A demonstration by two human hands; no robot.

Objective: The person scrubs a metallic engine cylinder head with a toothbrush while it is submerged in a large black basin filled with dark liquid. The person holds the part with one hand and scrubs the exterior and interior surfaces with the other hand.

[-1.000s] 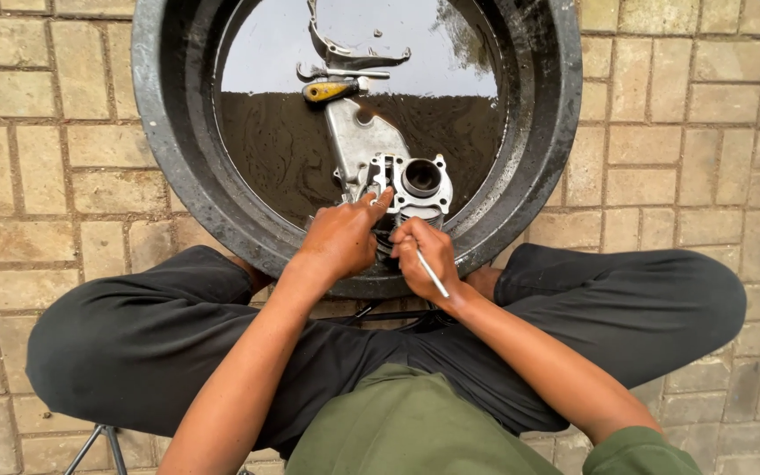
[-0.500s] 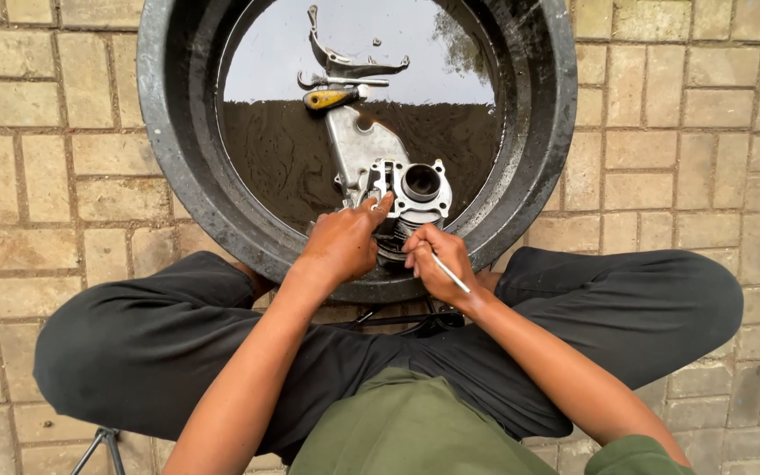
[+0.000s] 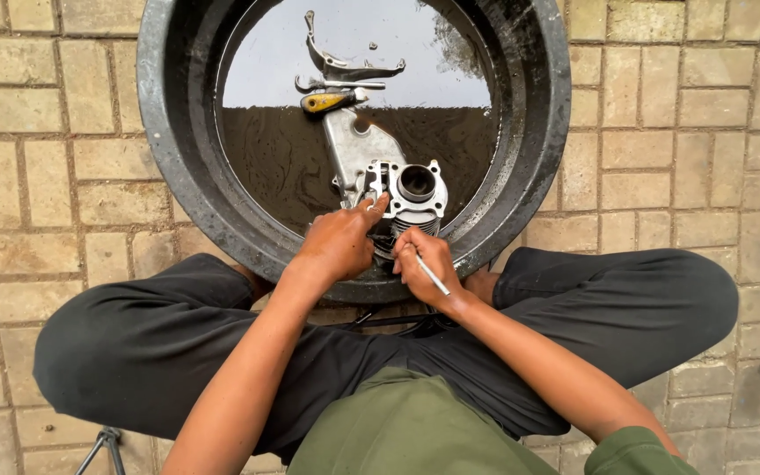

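Change: against the half-second-earlier frame, we saw both hands sit slightly nearer the basin's near rim; the cylinder and the parts behind it lay as before.
Left hand: our left hand (image 3: pixel 338 247) was curled on the cylinder's near left side, fingertips pressed together against its flange, clamped on the part.
Right hand: our right hand (image 3: pixel 426 264) was closed around a thin pale tool handle (image 3: pixel 432 276), fingers wrapped together on it; its working end was hidden under the hand, against the cylinder's fins.
Cylinder: the engine cylinder (image 3: pixel 417 192), grey cast metal with a round open bore and thin stacked fins, stood in the basin close to the near wall, tilted toward us.
Bracket: a flat, pale grey metal plate (image 3: pixel 355 148) lay just behind the cylinder, touching it, part sunk in the liquid.
Other parts: a curved metal lever (image 3: pixel 342 65) and a yellow-handled tool (image 3: pixel 327 102) lay at the far side, well apart from the hands.
Basin: the round black basin (image 3: pixel 188 189), rough and grimy at the rim, held dark oily liquid with a glossy, reflecting surface.
Ground: tan paving bricks (image 3: pixel 63 185) with dark joints surrounded it.
Room: open liquid lay left and right of the cylinder; the near rim crowded both wrists, with our crossed legs in dark trousers (image 3: pixel 151 343) just beneath it.
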